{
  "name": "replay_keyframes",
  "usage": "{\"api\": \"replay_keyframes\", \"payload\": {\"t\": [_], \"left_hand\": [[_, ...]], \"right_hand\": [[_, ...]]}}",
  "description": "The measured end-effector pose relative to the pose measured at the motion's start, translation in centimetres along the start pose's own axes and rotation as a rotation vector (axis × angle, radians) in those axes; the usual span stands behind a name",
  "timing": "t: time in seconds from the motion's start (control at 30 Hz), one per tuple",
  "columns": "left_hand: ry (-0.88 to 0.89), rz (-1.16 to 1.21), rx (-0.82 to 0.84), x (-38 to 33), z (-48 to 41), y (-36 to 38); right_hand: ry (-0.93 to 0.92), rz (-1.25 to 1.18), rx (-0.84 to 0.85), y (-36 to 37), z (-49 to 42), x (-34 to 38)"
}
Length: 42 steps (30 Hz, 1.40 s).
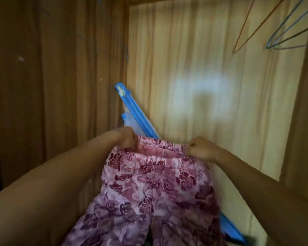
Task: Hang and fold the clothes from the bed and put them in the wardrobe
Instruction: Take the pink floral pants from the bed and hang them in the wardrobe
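Pink trousers with a dark rose print (149, 189) hang in front of me inside the wooden wardrobe (194, 71). My left hand (127, 137) grips the left end of the elastic waistband. At the right end, my right hand (199, 148) grips the same waistband. Both fists hold it stretched level. The legs drop out of view at the bottom edge. Behind the trousers a blue plastic hanger (135, 112) slants from upper left to lower right, its middle hidden by the cloth.
Thin wire hangers, one orange (245, 32) and others blue-grey (284, 38), hang at the upper right. The wardrobe's left side panel (52, 77) stands close on the left. A pale light patch lies on the back panel.
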<state>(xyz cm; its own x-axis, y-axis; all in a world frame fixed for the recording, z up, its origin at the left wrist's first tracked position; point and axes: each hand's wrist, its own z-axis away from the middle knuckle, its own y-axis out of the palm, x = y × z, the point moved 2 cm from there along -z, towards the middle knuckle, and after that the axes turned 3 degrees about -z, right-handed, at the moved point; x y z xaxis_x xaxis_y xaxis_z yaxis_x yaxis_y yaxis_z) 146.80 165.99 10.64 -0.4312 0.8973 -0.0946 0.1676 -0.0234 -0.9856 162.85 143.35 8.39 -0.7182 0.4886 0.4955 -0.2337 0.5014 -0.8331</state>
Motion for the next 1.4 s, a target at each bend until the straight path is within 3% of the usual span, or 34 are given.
{"api": "replay_keyframes", "payload": {"t": [0.1,0.23,0.33,0.43,0.57,0.7,0.77,0.87,1.1,1.33,1.4], "left_hand": [[0.018,0.115,0.105,0.4,0.7,6.6],[0.028,0.07,0.138,1.2,1.1,14.2],[-0.05,0.091,0.218,2.1,0.8,18.3],[-0.016,0.069,0.258,2.6,0.8,20.1],[0.03,0.2,0.302,3.1,0.9,20.0],[0.044,0.358,0.12,3.0,0.4,14.0],[0.058,0.405,0.117,1.9,0.8,9.5],[0.111,0.377,0.068,-0.4,1.1,2.8],[0.319,0.44,-0.193,-8.2,3.4,-12.5],[0.478,0.542,-0.341,-13.9,4.2,-20.5],[0.496,0.528,-0.375,-15.2,4.1,-21.6]], "right_hand": [[-0.036,0.006,0.172,5.8,1.3,-1.9],[-0.079,0.094,0.277,13.3,1.5,-4.6],[0.016,0.034,0.318,16.6,1.3,-5.7],[0.074,0.11,0.393,18.6,1.3,-6.2],[0.067,0.011,0.418,18.7,1.4,-6.1],[0.057,-0.158,0.319,12.9,0.6,-4.7],[0.051,-0.143,0.313,8.1,0.3,-2.9],[0.029,-0.093,0.192,0.5,0.6,0.1],[-0.086,-0.183,-0.282,-15.1,4.2,6.7],[-0.036,-0.199,-0.775,-21.4,7.1,8.0],[-0.147,-0.266,-0.967,-22.6,8.0,8.3]]}}
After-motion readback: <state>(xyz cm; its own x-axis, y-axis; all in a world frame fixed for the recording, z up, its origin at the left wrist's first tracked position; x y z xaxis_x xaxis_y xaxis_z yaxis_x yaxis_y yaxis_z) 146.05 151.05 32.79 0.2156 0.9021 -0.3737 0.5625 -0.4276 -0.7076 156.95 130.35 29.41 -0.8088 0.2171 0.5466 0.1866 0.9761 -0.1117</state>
